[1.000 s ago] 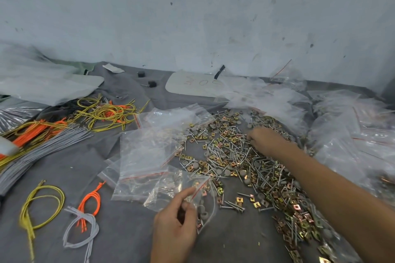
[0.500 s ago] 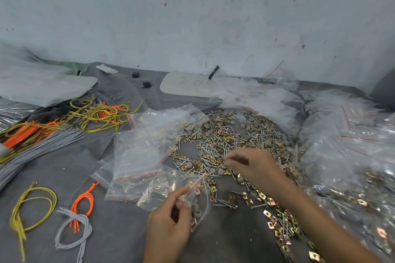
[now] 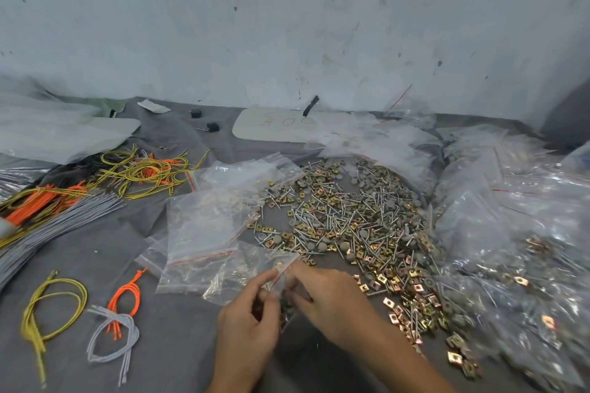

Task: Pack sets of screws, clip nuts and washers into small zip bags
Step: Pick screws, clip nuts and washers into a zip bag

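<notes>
Pinching a small clear zip bag (image 3: pixel 249 268) by its red-lined mouth, the person's left hand (image 3: pixel 249 329) has thumb and forefinger closed on the plastic, so that grip is narrow and holding the bag. The bag hangs just above the grey cloth of the counter (image 3: pixel 178 344), low in the middle of the view, and a few small parts show through it. The right hand (image 3: pixel 332 300) meets it from the other side, its fingertips bunched at the same open edge and touching the plastic. Whether that grip holds a part or only the bag, I cannot tell.

Just beyond the hands lies a loose pile (image 3: pixel 351 217) of silver screws (image 3: pixel 367 210), grey washers (image 3: pixel 325 246) and brass-coloured clip nuts (image 3: pixel 412 290), spreading toward the right. To the left of the pile is a stack of empty bags (image 3: pixel 204 223), its near corner under the held bag. Filled bags (image 3: pixel 517 226) heap up along the right side. On the left lie yellow cords (image 3: pixel 143 169), an orange loop (image 3: pixel 127 293) and a grey bundle (image 3: pixel 57 223).
</notes>
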`<action>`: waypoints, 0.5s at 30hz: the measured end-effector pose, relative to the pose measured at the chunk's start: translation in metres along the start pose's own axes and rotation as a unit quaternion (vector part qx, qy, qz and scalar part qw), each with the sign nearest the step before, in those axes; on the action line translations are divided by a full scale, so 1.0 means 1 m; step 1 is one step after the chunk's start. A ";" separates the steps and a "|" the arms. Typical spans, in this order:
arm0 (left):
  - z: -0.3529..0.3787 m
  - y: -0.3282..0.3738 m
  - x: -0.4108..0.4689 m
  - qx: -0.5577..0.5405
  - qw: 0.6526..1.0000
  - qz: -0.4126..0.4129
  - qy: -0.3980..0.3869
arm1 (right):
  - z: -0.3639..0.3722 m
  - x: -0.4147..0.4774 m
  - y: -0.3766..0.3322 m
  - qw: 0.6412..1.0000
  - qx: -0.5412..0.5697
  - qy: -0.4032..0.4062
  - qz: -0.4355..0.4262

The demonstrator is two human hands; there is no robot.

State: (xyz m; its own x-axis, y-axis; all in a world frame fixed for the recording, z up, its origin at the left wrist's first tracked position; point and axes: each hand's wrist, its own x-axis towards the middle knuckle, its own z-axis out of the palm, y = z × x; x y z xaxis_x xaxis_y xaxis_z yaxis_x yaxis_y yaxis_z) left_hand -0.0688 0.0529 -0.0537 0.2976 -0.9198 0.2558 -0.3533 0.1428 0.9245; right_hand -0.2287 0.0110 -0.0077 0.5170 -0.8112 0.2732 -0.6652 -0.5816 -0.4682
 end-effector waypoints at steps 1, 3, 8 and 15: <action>0.000 0.001 -0.001 0.001 1.000 0.005 0.003 | 0.001 0.000 -0.001 1.000 -0.002 0.000 -0.003; -0.001 0.002 -0.001 0.007 1.000 0.014 0.009 | 0.003 0.000 -0.001 0.999 0.005 0.039 0.006; -0.005 0.009 -0.004 0.080 0.994 0.071 -0.008 | 0.003 0.004 0.003 0.993 0.020 0.029 0.112; -0.016 0.016 -0.022 0.220 0.967 0.098 -0.081 | -0.011 0.018 -0.005 0.956 0.205 0.032 0.205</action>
State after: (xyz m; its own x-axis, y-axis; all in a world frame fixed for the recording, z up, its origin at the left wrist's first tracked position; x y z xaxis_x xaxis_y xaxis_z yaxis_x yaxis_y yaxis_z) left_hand -0.0664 0.0812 -0.0396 0.0568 -0.9410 0.3336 -0.7426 0.1835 0.6441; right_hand -0.2222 -0.0012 0.0093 0.2143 -0.9759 0.0407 -0.5310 -0.1514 -0.8338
